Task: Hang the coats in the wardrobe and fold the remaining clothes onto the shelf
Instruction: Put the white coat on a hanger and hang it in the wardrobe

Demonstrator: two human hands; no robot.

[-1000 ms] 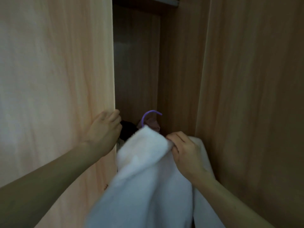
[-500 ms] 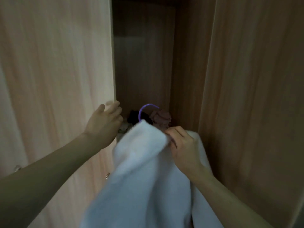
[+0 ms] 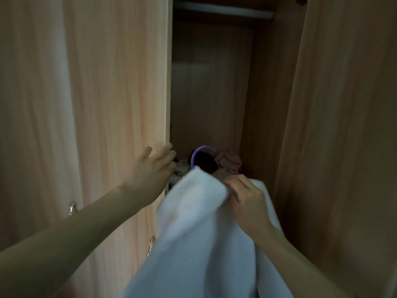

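Observation:
A white fluffy coat (image 3: 199, 233) hangs on a purple hanger, whose hook (image 3: 198, 152) sticks up above the collar. My right hand (image 3: 247, 201) grips the coat at the collar, in front of the open wardrobe compartment. My left hand (image 3: 152, 171) rests with straight fingers on the edge of the left wardrobe door (image 3: 120, 93). A metal hanging rail (image 3: 223, 12) runs across the top of the compartment. Dark and pink clothes (image 3: 227, 161) lie in a heap low inside, partly hidden by the coat.
The right wardrobe door (image 3: 343, 125) stands open close to my right arm. Metal handles (image 3: 72, 208) show on the left doors. The inside of the compartment between rail and heap is dark.
The view has tilted up, so the rail now shows at the top. My left hand's fingers have straightened on the door edge. The coat stays in my right hand.

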